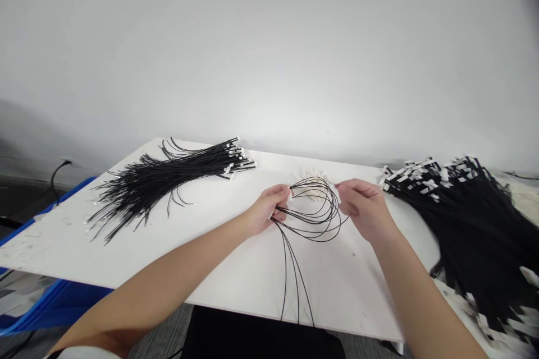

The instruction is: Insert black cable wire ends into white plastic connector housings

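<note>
My left hand (pixel 269 207) is closed in a pinch on the ends of several thin black wires (pixel 314 216) above the white table (pixel 219 258). The wires curve in loops to the right and their tails hang over the table's near edge. My right hand (pixel 364 205) is closed just right of the loops, its fingertips at the wires' top; what it pinches is too small to make out.
A bundle of black wires with white connectors (pixel 168 179) lies fanned at the table's back left. A large heap of black wires with white tags (pixel 471 213) covers the right side. A blue bin (pixel 54 297) stands under the left edge. A white wall rises behind.
</note>
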{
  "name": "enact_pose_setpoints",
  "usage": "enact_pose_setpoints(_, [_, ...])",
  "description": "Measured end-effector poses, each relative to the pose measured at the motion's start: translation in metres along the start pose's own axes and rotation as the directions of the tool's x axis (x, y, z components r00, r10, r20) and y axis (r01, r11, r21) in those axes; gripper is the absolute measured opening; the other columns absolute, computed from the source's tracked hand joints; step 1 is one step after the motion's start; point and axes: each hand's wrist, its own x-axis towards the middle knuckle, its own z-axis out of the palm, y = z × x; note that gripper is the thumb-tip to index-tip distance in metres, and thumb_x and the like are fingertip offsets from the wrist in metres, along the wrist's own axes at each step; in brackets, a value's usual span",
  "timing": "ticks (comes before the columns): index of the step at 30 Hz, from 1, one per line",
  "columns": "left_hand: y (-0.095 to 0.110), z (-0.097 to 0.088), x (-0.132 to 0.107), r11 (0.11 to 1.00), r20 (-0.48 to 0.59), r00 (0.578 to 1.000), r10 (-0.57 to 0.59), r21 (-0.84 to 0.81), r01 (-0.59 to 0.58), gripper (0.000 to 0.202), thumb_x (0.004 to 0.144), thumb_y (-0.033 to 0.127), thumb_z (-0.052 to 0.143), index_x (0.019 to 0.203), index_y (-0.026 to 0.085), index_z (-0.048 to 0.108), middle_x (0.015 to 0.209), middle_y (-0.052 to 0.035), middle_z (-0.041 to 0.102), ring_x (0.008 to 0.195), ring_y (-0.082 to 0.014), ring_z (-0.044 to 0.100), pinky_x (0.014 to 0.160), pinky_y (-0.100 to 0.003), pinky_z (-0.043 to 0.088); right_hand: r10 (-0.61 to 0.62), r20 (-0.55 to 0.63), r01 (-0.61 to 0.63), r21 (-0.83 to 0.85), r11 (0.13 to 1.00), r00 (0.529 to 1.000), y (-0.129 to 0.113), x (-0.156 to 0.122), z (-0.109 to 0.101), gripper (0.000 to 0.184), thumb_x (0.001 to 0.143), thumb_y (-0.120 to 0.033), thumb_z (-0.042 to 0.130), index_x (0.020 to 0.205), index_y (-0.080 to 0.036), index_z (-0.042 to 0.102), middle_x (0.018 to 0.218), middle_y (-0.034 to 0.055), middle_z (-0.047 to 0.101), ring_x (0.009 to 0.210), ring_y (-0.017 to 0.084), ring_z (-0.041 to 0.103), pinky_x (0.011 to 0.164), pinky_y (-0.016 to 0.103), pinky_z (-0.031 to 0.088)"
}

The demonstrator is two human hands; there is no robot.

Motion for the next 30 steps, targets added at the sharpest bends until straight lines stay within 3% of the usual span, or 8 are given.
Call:
enact_pose_setpoints(3, [0.001,0.001,0.000,1.000,0.000,1.000,-0.006,-0.008,0.006,0.023,0.077,0.037,0.059,0.077,0.016,0.050,0.052,0.0074,0.019,0.042,-0.0025,0.019,0.041,-0.017,0.016,0.068,0.088,-0.040,-0.291,0.956,0.994,0.003,-0.006,0.009,0.023,0.058,-0.035,0.075,0.064,-0.015,0.065,0.045,-0.0044,0.041,0.041,0.003,0.028,0.038,0.020,0.019])
enact_pose_setpoints(7, [0.001,0.002,0.000,1.000,0.005,1.000,-0.012,-0.013,0.012,0.024,0.076,0.038,0.061,0.077,0.016,0.050,0.052,0.0076,0.018,0.042,-0.0027,0.019,0.041,-0.017,0.015,0.019,0.056,0.012,-0.519,0.855,0.998,0.006,-0.010,0.016,0.030,0.060,-0.044,0.071,0.063,-0.014,0.065,0.056,0.0013,0.052,0.048,0.006,0.035,0.042,0.022,0.027])
enact_pose_setpoints(19, [0.001,0.003,0.000,1.000,0.010,1.000,-0.004,-0.014,0.004,0.023,0.077,0.037,0.060,0.077,0.016,0.051,0.052,0.0076,0.018,0.042,-0.0029,0.018,0.041,-0.017,0.015,-0.003,0.026,0.016,-0.538,0.842,1.000,0.010,-0.009,0.019,0.032,0.060,-0.046,0.070,0.063,-0.015,0.063,0.055,0.0003,0.050,0.048,0.007,0.035,0.042,0.021,0.026])
enact_pose_setpoints(30, [0.002,0.004,0.000,1.000,0.011,1.000,-0.016,-0.026,0.016,0.025,0.074,0.038,0.063,0.075,0.016,0.050,0.051,0.0079,0.019,0.041,-0.0027,0.019,0.040,-0.016,0.016,0.024,0.064,0.016,-0.562,0.827,0.998,0.014,-0.005,0.014,0.031,0.062,-0.045,0.069,0.068,-0.015,0.065,0.060,0.0025,0.055,0.052,0.009,0.041,0.046,0.023,0.032])
